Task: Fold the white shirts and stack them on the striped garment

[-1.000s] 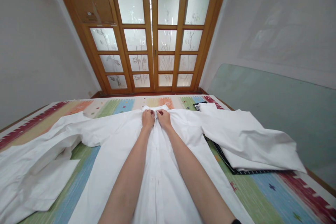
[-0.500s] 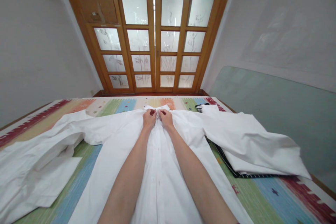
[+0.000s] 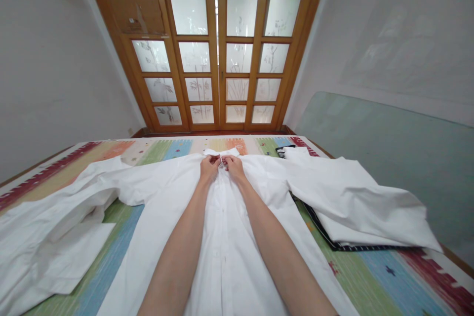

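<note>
The white shirt [image 3: 170, 192] lay spread with its front upward in the middle of the patterned cover [image 3: 377, 269], with its collar [image 3: 227, 151] at the far end and its body running toward the near edge. Both hands were at the top of the front opening, just below the collar. The left hand [image 3: 210, 167] pinched the cloth between thumb and fingers, and the right hand [image 3: 232, 165] did likewise close beside it. The fingertips were small and partly covered, so I could not tell whether a button was between them.

The step in hand seemed to be fastening, or perhaps adjusting, the highest part of the front strip [image 3: 223, 237]. In my judgement, this called for one side to be held steady while the other was guided by small finger motions, without pulling the collar crooked.

The shirt cloth looked thin, matte and soft, with shallow creases spreading from the pinched place. The front strip made a straight, narrow band. The right sleeve area was loosely wrinkled, above a black-and-white edged cloth [image 3: 333, 244]. On the left, more white fabric [image 3: 44, 252] lay in wide, loose folds. The cover was flat, with stripes of green, blue and dark red.
</note>
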